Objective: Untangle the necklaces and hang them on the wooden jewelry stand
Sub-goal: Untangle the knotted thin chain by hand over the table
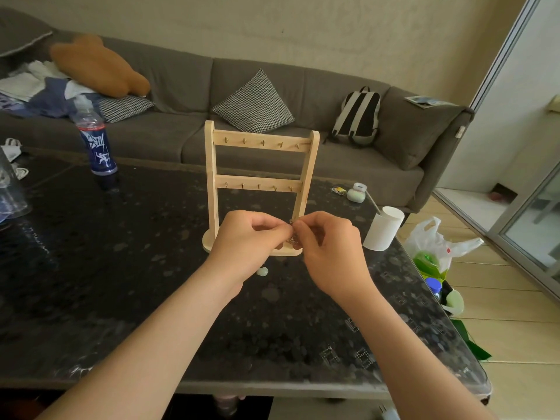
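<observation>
Necklaces (292, 234) pinched between left hand (252, 237), right hand (330, 247)

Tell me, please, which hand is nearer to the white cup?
Right. The right hand is just left of the white cup; the left hand lies farther left.

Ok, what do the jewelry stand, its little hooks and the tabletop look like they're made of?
Jewelry stand: pale, unpainted-looking wood, matte, light tan throughout.
Hooks: probably brass-toned metal, yellowish and slightly shiny; too small to be sure.
Tabletop: likely glass or polished stone, dark, speckled and glossy enough to reflect the bottle standing on it.
</observation>
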Tool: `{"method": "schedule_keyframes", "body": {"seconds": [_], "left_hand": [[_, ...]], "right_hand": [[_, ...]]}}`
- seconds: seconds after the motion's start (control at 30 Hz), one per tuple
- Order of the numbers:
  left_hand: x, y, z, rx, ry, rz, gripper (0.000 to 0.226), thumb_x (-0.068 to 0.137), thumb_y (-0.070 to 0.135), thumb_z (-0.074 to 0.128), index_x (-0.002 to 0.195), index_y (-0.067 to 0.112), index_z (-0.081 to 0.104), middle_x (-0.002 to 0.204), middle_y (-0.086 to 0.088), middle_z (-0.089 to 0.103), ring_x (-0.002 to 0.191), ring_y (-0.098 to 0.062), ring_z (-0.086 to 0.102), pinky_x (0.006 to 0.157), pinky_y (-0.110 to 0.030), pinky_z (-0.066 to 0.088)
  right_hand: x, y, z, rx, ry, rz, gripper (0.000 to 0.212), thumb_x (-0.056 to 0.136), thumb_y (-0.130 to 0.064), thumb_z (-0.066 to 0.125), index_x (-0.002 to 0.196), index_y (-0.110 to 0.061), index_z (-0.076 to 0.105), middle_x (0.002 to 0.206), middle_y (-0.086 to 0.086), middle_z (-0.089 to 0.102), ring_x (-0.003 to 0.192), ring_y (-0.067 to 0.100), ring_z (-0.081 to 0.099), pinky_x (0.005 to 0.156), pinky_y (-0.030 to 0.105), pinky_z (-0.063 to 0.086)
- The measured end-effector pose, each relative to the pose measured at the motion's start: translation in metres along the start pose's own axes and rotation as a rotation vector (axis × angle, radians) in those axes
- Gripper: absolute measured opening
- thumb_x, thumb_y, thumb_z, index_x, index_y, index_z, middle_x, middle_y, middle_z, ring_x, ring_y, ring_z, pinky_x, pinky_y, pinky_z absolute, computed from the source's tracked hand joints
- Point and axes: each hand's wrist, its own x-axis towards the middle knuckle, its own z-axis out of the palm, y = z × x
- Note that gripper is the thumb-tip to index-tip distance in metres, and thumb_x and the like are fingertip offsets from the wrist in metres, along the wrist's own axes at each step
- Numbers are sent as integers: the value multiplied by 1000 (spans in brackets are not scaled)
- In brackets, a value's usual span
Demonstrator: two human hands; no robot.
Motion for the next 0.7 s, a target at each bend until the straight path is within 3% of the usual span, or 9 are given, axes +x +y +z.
{"method": "schedule_keyframes", "body": {"seconds": [0.13, 0.4, 0.53, 0.6, 0.7], "left_hand": [[0, 2, 2, -16, -5, -3, 7, 99, 30, 72, 101, 28, 78, 99, 6, 76, 99, -16, 72, 77, -31, 62], [0, 6, -1, -54, -58, -9, 11, 103, 27, 66, 106, 24, 77, 100, 5, 77, 95, -12, 74, 89, -33, 60], [-1, 4, -1, 25, -82, 28, 14, 105, 23, 63, 111, 24, 76, 102, 5, 76, 98, -14, 72, 82, -27, 59], [-2, 3, -1, 48, -103, 45, 16, 106, 23, 63, 114, 25, 76, 104, 6, 76, 100, -14, 71, 83, -28, 60], [-2, 3, -2, 56, -109, 75, 17, 105, 26, 65, 118, 26, 77, 104, 9, 76, 101, -12, 71, 87, -30, 61]], "right_hand": [[-1, -2, 3, -60, -1, -18, 15, 107, -24, 61, 107, -18, 74, 83, -12, 72, 77, 6, 68, 72, 13, 54], [-2, -3, 1, -9, -26, -43, 8, 104, -18, 65, 106, -22, 72, 89, -16, 72, 84, 2, 69, 76, 12, 55], [-2, -1, -1, 35, -24, -47, 29, 99, -13, 67, 126, -24, 68, 95, -12, 75, 89, 3, 71, 79, 18, 59], [-1, -1, -2, 49, -67, -40, 31, 101, -11, 65, 129, -22, 71, 103, -13, 77, 95, 0, 72, 86, 17, 60], [0, 0, -3, 53, -70, -20, 24, 102, -12, 66, 121, -21, 77, 97, -12, 79, 90, -1, 74, 85, 19, 62]]}}
